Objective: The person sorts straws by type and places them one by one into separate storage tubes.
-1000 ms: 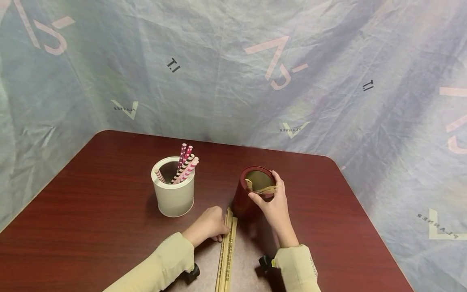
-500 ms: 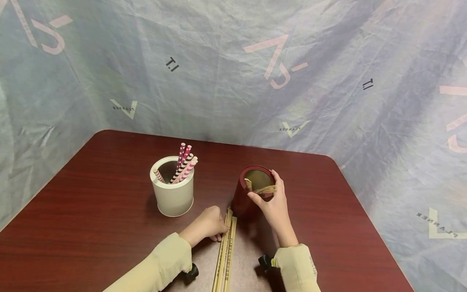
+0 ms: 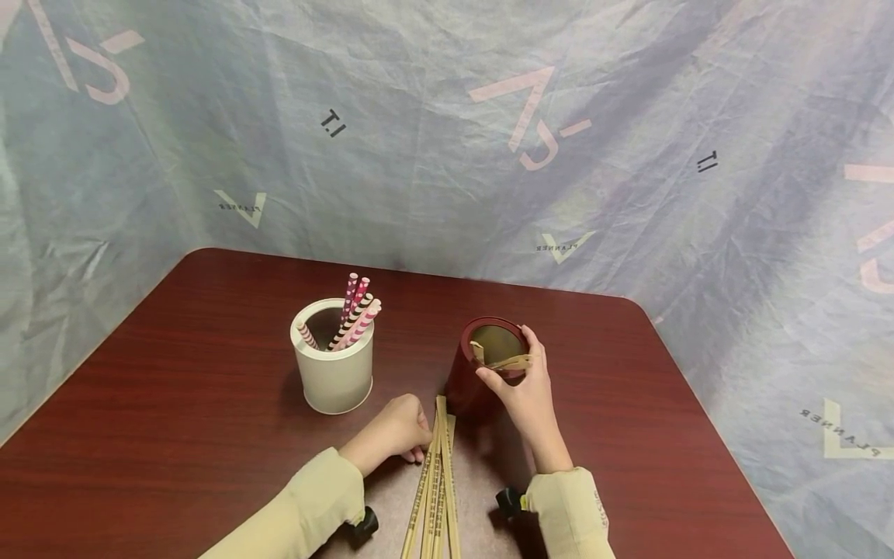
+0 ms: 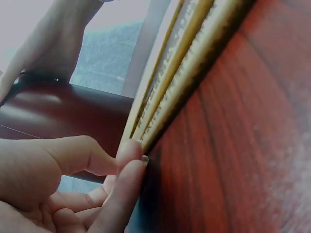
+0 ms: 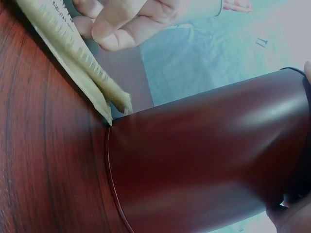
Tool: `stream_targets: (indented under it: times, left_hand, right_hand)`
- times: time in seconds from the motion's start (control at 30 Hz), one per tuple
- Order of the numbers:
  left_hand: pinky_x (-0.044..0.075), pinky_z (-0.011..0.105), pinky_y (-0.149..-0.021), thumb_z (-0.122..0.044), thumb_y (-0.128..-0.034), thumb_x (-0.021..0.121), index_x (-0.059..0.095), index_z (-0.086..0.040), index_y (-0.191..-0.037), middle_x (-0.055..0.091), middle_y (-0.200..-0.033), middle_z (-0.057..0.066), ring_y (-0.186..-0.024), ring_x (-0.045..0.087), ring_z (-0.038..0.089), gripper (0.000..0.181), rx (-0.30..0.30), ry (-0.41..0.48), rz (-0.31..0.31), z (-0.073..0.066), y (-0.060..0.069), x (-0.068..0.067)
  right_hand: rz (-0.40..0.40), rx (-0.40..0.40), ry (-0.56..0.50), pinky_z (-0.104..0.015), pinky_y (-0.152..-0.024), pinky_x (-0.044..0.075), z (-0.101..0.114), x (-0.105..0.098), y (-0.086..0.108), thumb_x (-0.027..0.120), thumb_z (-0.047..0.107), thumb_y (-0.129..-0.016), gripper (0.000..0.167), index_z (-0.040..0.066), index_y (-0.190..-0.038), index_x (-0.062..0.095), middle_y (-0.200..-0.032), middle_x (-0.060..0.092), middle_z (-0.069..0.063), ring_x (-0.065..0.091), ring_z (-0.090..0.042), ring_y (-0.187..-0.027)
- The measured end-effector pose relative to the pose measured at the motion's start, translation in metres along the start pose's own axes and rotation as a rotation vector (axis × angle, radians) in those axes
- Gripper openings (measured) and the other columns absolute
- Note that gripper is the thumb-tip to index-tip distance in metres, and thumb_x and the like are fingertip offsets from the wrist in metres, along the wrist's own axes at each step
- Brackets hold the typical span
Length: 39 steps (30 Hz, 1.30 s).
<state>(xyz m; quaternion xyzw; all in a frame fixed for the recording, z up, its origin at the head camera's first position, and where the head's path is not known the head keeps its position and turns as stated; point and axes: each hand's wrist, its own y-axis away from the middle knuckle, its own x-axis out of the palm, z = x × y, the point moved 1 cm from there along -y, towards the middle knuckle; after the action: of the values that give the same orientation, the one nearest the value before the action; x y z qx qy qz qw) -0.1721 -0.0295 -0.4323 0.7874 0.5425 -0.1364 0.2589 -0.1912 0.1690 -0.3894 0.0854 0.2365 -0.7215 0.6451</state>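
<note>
Several slim chopsticks in printed tan paper sleeves lie fanned out on the table, their far ends near the base of a dark red canister. My left hand pinches one or more of these sleeves between thumb and forefinger; which ones is unclear. In the left wrist view the fingertips meet at the lower end of the sleeves. My right hand grips the canister's rim, thumb in front and fingers behind. Tan paper ends show inside the canister's mouth, partly behind the thumb.
A white canister stands left of the red one, with several patterned paper straws leaning in it. The dark wood table is backed by a grey printed cloth. Each wrist bears a small black camera.
The chopstick sleeves have spread from a tight bundle into a fan at their near ends. My left hand has shifted slightly left. My right hand and the red canister stay put.
</note>
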Motion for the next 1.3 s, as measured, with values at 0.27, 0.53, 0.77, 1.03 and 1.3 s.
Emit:
stream_targets:
  times: [0.27, 0.53, 0.77, 1.03, 1.3]
  left_hand:
    - [0.05, 0.024, -0.041, -0.005, -0.0788, 0.069, 0.058, -0.005, -0.058, 0.059, -0.048, 0.006, -0.036, 0.052, 0.006, 0.024, 0.023, -0.051, 0.002, -0.002, 0.001, 0.002]
    - [0.046, 0.024, -0.042, -0.03, -0.0749, 0.081, 0.051, -0.016, -0.052, 0.049, -0.04, -0.003, -0.031, 0.047, 0.007, 0.04, 0.107, -0.245, -0.02, -0.009, -0.006, 0.013]
    - [0.044, 0.024, -0.044, -0.028, -0.0736, 0.082, 0.053, -0.012, -0.071, 0.053, -0.051, -0.001, -0.034, 0.05, 0.009, 0.033, 0.121, -0.369, -0.048, -0.013, -0.011, 0.019]
    - [0.049, 0.028, -0.039, -0.008, -0.0792, 0.072, 0.053, -0.005, -0.06, 0.054, -0.045, 0.005, -0.033, 0.052, 0.01, 0.028, 0.005, -0.114, 0.037, -0.011, -0.01, 0.012]
    - [0.051, 0.024, -0.044, 0.0, -0.0829, 0.06, 0.052, -0.006, -0.06, 0.055, -0.052, 0.003, -0.042, 0.055, 0.009, 0.025, -0.066, 0.152, 0.102, 0.0, -0.009, 0.005]
  right_hand:
    - [-0.011, 0.0, -0.005, -0.048, -0.105, 0.039, 0.0, -0.001, 0.001, 0.08, 0.025, -0.08, 0.092, 0.017, -0.152, 0.024, -0.152, 0.031, -0.01, 0.041, -0.027, -0.132]
    - [-0.007, 0.008, 0.002, -0.049, -0.105, 0.039, 0.0, -0.003, 0.002, 0.079, 0.028, -0.08, 0.092, 0.018, -0.152, 0.023, -0.152, 0.031, -0.009, 0.042, -0.028, -0.132]
    - [-0.008, 0.013, 0.003, -0.05, -0.107, 0.038, -0.001, -0.002, 0.002, 0.08, 0.028, -0.08, 0.093, 0.018, -0.153, 0.023, -0.153, 0.03, -0.009, 0.04, -0.028, -0.134]
    - [-0.008, 0.009, 0.002, -0.048, -0.106, 0.038, 0.0, -0.002, 0.001, 0.08, 0.028, -0.08, 0.093, 0.019, -0.153, 0.023, -0.153, 0.03, -0.008, 0.041, -0.027, -0.134]
    - [-0.005, 0.006, 0.001, -0.048, -0.105, 0.039, 0.0, 0.0, 0.0, 0.079, 0.026, -0.08, 0.093, 0.017, -0.153, 0.022, -0.153, 0.03, -0.009, 0.041, -0.027, -0.133]
